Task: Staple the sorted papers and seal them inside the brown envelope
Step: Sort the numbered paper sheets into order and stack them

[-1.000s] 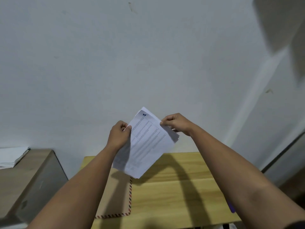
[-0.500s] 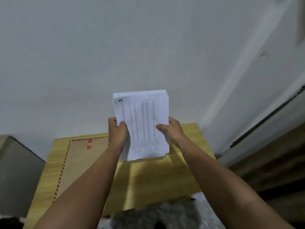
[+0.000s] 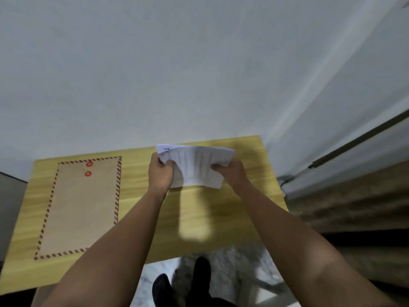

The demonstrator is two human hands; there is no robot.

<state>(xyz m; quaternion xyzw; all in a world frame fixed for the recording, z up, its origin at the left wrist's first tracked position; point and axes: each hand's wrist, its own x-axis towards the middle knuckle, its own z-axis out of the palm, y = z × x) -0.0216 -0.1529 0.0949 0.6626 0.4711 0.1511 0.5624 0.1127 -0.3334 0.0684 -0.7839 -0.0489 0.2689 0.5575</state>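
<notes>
I have the papers (image 3: 197, 167) between my two hands, over the far part of the worktop (image 3: 221, 209), to the right of the brown envelope (image 3: 81, 207); my left hand (image 3: 160, 173) holds the left edge with the fingers curled round it, and my right hand (image 3: 232, 172) pinches the right edge, so each grip is closed on the stack and neither is free; the lower edge of the stack seems to be on or just above the wood, though I cannot tell which; the sheets bow upward between my hands, which tells me how they will handle: light, limp, thin, easy to crease, and prone to slide on one another and fan out if I loosen either side; I judge the best hold is where I have it, on the two opposite edges, thumb on top and fingers beneath, firm enough to keep the edges square but not so hard that the middle buckles further; for stapling I would want one corner kept pinched and the rest lying flat; no stapler shows in view; the envelope lies flat, well apart from my hands, its striped border and two red discs facing up; it looks stiffer than the sheets.
</notes>
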